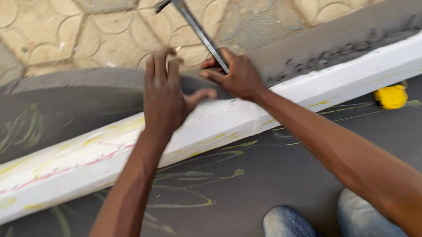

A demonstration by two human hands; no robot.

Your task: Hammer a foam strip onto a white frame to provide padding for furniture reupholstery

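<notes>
Hammer (192, 20): dark metal head and shaft, dull sheen. Long beam (332, 82): white-painted, matt, streaked yellow and pink. Ground sheet (291, 179): dark grey, matt, yellow scribbles. Paving (34, 34): rough moulded concrete, hexagonal pattern. Small round object (391, 97): glossy yellow plastic. Jeans (323, 229): faded blue denim.

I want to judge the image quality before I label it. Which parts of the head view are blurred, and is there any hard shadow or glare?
In the head view, the left hand is smeared by motion blur, the right hand and its hammer slightly less; the white beam and paving look soft too; the light is even and diffuse, with no hard shadows or glare.
</notes>
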